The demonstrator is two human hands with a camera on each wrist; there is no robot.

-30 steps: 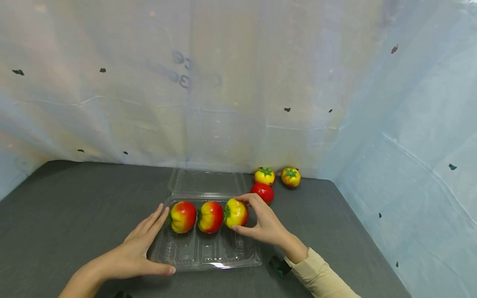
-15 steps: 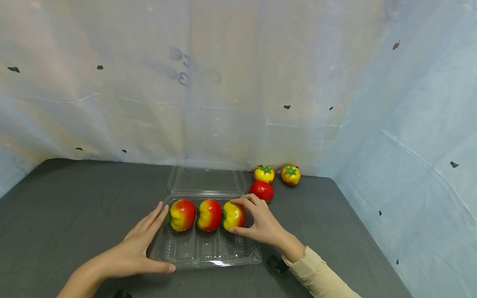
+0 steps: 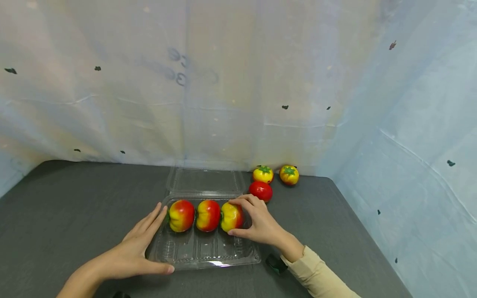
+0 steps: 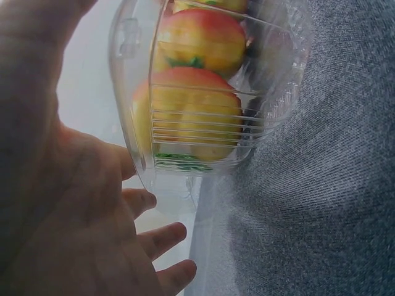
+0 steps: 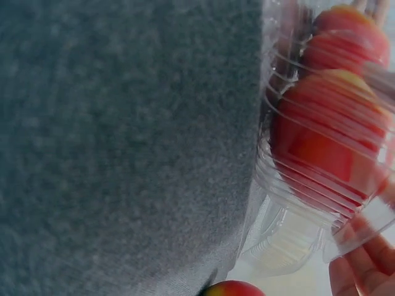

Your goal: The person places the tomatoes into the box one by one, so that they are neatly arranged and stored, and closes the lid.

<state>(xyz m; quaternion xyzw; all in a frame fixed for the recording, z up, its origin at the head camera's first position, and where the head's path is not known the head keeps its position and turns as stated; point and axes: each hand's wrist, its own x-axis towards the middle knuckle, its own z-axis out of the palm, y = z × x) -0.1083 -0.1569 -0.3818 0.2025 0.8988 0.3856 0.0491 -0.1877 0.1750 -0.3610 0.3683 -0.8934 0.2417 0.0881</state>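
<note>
A clear plastic clamshell box (image 3: pixel 203 261) sits on the dark table, its lid (image 3: pixel 206 181) folded back. Across its back half stand three glossy red-and-yellow fruits with green leafy tops: the left fruit (image 3: pixel 181 216), the middle fruit (image 3: pixel 208 215) and the right fruit (image 3: pixel 231 217). My right hand (image 3: pixel 261 221) holds the right fruit between thumb and fingers. With thumb and fingers spread, my left hand (image 3: pixel 136 250) rests along the box's left side, fingertips at the rim. The left wrist view shows its fingers (image 4: pixel 162 240) beside the box's wall.
Behind the right hand lies a red fruit (image 3: pixel 261 191). Farther back, near the pale plastic sheet (image 3: pixel 223 82), are a yellow fruit (image 3: pixel 263 174) and another yellow-and-red fruit (image 3: pixel 289 175). A dark object (image 3: pixel 275 263) shows by the right sleeve.
The right hand has moved slightly left with its fruit, bringing it closer to the middle one and down into the box. The left hand keeps its place.
</note>
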